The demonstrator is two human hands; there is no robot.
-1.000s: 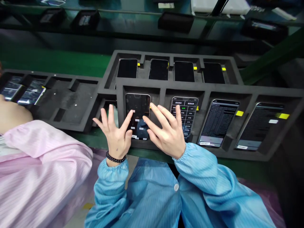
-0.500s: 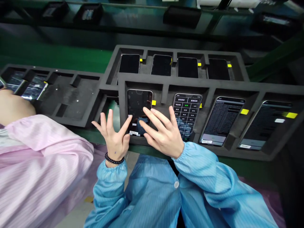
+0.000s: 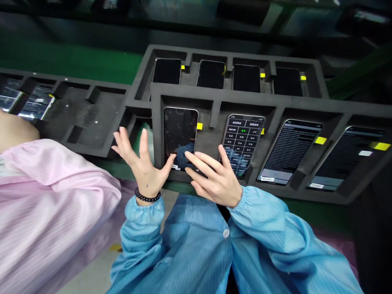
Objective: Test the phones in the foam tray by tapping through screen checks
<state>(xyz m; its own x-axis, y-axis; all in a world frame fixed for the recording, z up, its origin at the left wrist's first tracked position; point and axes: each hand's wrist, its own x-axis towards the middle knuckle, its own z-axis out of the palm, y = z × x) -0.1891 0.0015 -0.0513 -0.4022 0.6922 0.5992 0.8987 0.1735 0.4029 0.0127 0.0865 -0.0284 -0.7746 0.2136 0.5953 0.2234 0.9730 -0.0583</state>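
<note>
A dark-screened smartphone (image 3: pixel 180 130) lies in the leftmost slot of the near black foam tray (image 3: pixel 211 157). My left hand (image 3: pixel 143 165) has its fingers spread, its thumb over the phone's lower left part; whether it touches the glass I cannot tell. My right hand (image 3: pixel 214 175) holds nothing, with fingers stretched out over the phone's lower right edge and the tray beside it. To the right lies a phone showing a grid menu (image 3: pixel 244 143), one cell green. Farther right are a phone with lines of text (image 3: pixel 290 149) and another text-filled phone (image 3: pixel 346 157).
Behind stands a second foam tray (image 3: pixel 229 53) with several dark phones and yellow tags. At left, another foam tray (image 3: pixel 82 110) holds phones near a co-worker's arm in a pink sleeve (image 3: pixel 61 175). Dark bins (image 3: pixel 241 12) sit on the shelf beyond.
My left thumb has shifted lower and right over the phone, and the left fingers have spread further. Small light marks on its screen are gone. The view has shifted slightly.
</note>
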